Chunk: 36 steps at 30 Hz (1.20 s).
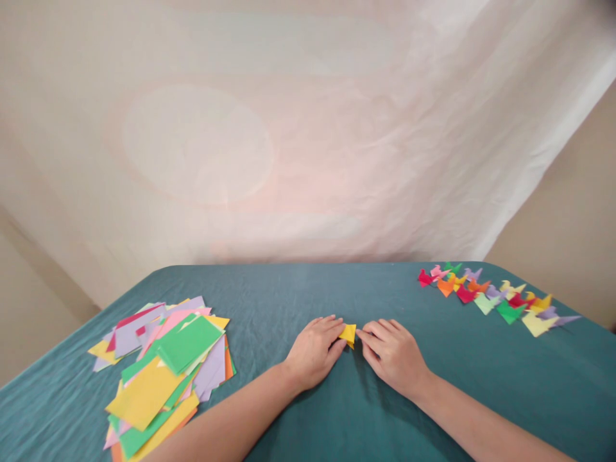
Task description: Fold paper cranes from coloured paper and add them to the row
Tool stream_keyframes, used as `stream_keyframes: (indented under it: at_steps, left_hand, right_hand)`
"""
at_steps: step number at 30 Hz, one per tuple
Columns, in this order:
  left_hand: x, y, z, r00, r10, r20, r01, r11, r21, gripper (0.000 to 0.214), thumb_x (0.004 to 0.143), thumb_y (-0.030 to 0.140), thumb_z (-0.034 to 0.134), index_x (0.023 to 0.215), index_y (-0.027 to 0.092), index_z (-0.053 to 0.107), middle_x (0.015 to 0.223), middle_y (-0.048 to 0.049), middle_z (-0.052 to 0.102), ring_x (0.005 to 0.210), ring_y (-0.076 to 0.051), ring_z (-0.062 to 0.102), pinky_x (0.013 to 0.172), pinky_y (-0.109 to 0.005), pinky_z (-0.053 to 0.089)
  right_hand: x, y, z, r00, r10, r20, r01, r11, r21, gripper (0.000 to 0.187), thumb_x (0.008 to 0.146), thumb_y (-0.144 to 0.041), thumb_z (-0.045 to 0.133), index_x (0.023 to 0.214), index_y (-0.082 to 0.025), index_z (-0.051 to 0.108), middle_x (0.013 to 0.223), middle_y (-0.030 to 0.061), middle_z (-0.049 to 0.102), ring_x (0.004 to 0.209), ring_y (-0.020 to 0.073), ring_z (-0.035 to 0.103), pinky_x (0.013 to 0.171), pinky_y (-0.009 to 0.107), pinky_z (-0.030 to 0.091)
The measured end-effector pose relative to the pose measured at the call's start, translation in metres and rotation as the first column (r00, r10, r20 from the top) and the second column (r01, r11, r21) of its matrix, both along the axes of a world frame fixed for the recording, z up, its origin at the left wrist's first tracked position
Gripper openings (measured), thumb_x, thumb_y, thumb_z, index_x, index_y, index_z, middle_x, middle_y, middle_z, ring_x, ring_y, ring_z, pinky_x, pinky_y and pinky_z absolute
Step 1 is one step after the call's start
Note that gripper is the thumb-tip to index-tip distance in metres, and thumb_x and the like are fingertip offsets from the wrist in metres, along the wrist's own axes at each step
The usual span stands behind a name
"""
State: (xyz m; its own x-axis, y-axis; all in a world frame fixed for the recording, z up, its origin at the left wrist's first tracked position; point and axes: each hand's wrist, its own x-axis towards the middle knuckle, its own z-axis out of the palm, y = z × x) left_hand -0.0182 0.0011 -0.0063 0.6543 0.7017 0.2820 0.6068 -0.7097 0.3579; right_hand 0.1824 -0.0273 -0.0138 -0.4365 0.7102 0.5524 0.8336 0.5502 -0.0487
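Note:
A small folded piece of yellow paper (348, 333) lies on the teal tablecloth (308, 398) near the middle. My left hand (314, 351) rests palm down with its fingertips pressing the paper's left side. My right hand (392, 354) lies palm down on the other side, its fingertips touching the paper's right edge. Both hands have their fingers close together and bent toward the paper.
A loose pile of coloured paper squares (161, 366) lies at the left of the table. A row of several folded paper figures (495, 298) in mixed colours lies at the far right. A pale cloth backdrop (298, 128) hangs behind the table.

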Motion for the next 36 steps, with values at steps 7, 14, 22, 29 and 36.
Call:
stream_keyframes:
  at_steps: [7, 14, 22, 29, 36]
  left_hand:
    - [0.0005, -0.0004, 0.0025, 1.0, -0.009, 0.003, 0.009, 1.0, 0.013, 0.034, 0.092, 0.028, 0.037, 0.121, 0.02, 0.05, 0.126, -0.0053, 0.053, 0.121, -0.019, 0.044, 0.103, -0.038, 0.033]
    - [0.0005, 0.0006, 0.0016, 1.0, -0.007, 0.01, 0.007, 1.0, 0.007, 0.033, 0.091, 0.028, 0.038, 0.122, 0.02, 0.05, 0.125, -0.0052, 0.054, 0.12, -0.019, 0.044, 0.103, -0.037, 0.033]
    - [0.0, 0.0001, -0.0006, 1.0, 0.004, -0.009, -0.004, 1.0, 0.011, 0.033, 0.092, 0.028, 0.037, 0.122, 0.021, 0.05, 0.127, -0.005, 0.053, 0.119, -0.019, 0.045, 0.102, -0.038, 0.034]
    - [0.0008, 0.0001, 0.0006, 1.0, 0.006, -0.023, -0.006, 1.0, 0.025, 0.034, 0.093, 0.028, 0.033, 0.121, 0.02, 0.051, 0.127, -0.0054, 0.053, 0.118, -0.019, 0.046, 0.102, -0.038, 0.034]
    - [0.0, 0.001, -0.0015, 0.999, 0.009, -0.04, -0.008, 1.0, 0.027, 0.035, 0.094, 0.027, 0.031, 0.123, 0.02, 0.05, 0.128, -0.0053, 0.052, 0.119, -0.019, 0.046, 0.101, -0.038, 0.035]
  right_hand:
    - [0.0006, 0.0006, -0.003, 1.0, -0.005, 0.011, 0.005, 1.0, -0.01, 0.017, 0.083, -0.014, 0.049, 0.089, -0.018, 0.064, 0.08, 0.0034, 0.061, 0.076, 0.0165, 0.051, 0.073, 0.031, 0.034]
    - [0.0007, 0.0008, -0.0024, 1.0, -0.007, 0.021, 0.007, 1.0, 0.014, 0.017, 0.082, -0.013, 0.049, 0.088, -0.018, 0.064, 0.079, 0.0032, 0.061, 0.075, 0.0158, 0.052, 0.072, 0.031, 0.034]
    - [0.0016, 0.0016, -0.003, 1.0, -0.014, 0.026, 0.014, 1.0, 0.004, 0.017, 0.082, -0.013, 0.049, 0.088, -0.018, 0.065, 0.078, 0.003, 0.06, 0.076, 0.016, 0.052, 0.073, 0.031, 0.034]
    - [0.001, 0.0013, -0.0005, 1.0, -0.02, 0.019, 0.02, 1.0, 0.0, 0.018, 0.082, -0.013, 0.049, 0.087, -0.019, 0.065, 0.077, 0.0032, 0.06, 0.074, 0.016, 0.052, 0.071, 0.03, 0.034]
    - [0.0014, 0.0018, -0.0035, 0.999, -0.032, 0.015, 0.033, 0.999, -0.014, 0.018, 0.083, -0.013, 0.049, 0.088, -0.019, 0.065, 0.078, 0.0032, 0.06, 0.075, 0.0164, 0.051, 0.071, 0.031, 0.033]
